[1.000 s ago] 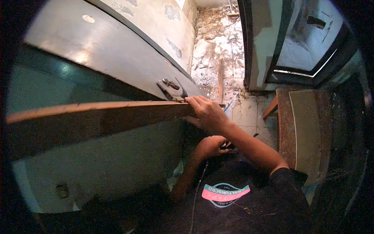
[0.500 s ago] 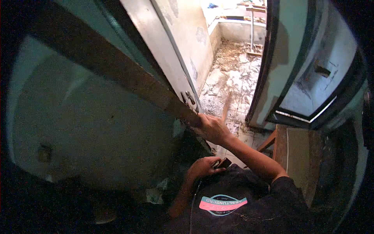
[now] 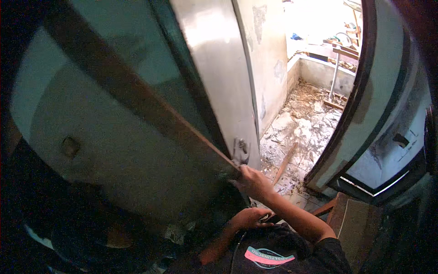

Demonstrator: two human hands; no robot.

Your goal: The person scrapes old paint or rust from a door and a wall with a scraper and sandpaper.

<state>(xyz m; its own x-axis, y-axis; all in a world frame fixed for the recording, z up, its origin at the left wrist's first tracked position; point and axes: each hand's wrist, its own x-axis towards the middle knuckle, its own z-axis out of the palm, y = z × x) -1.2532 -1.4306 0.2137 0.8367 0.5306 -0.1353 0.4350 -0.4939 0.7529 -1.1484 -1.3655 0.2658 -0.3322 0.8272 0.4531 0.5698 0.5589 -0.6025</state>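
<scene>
Right hand (image 3: 256, 183) closed on the near end of the board (image 3: 123, 89), thumb and fingers at its edge, just below the handle (image 3: 242, 146) of the pale door (image 3: 214, 55); board runs from that grip up and to the left, far end lost in the dark; board lay nearly level across the view a second ago, now slopes steeply; door looks steeper too, so part of this may be head turn; grip end stays by the handle, so the hold seems kept through the swing; left hand (image 3: 251, 218) low at the shirt (image 3: 283, 246), fingers curled round a small dark block (image 3: 273, 219), mostly hidden; bench (image 3: 349, 217) at right, apart from both hands; littered floor (image 3: 305, 132) beyond the doorway.
</scene>
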